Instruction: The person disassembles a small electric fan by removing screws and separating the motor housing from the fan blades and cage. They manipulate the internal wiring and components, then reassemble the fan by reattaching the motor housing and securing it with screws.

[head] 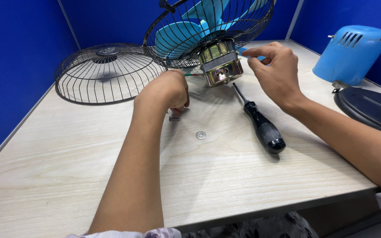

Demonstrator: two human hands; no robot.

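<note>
Light wood-grain table [67, 176], carrying all items. Washer [201, 135], flat, near centre. Small screw [173, 118], just under the left hand [166, 91]. Left hand: curled closed, knuckles up; whether it grips anything cannot be told. Screwdriver [261, 125], black handle, lying free between the hands. Right hand [276, 70]: fingers pinched together beside the fan motor [219, 64]. Fan motor: bare metal, resting on the table, attached to the rear grille [181, 39] with blue blades [177, 37]. Loose front grille [104, 72], far left. Blue motor cover [351, 53] and dark base [367, 108], far right.
</note>
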